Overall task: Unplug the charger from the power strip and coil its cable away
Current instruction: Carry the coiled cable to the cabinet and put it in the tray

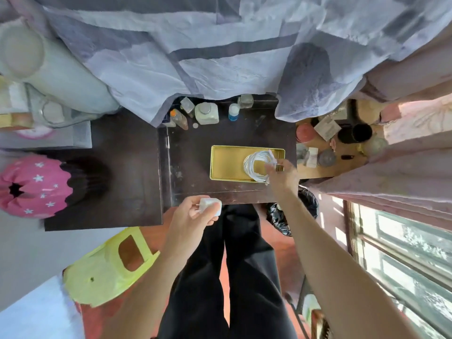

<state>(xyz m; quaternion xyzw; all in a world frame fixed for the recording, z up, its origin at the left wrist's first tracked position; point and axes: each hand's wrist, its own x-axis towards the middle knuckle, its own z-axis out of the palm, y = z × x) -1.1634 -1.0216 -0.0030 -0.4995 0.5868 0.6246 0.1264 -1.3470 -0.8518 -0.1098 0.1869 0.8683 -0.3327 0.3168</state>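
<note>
White, smooth, square plastic charger [210, 206] sits pinched in the raised left hand [193, 216], prongs pointing left. Outstretched right hand [281, 174] grips the coiled white cable [256, 165] over a shallow gold metal tray [227, 162] on the dark wooden table [195, 152].

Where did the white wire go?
In the head view, the coiled white cable lies at the right end of the gold tin tray on the dark table, with the right hand on it.

Part of the coiled cable [256, 165] behind right-hand fingers [274, 168]; bottle [206, 113] labels too small.
</note>
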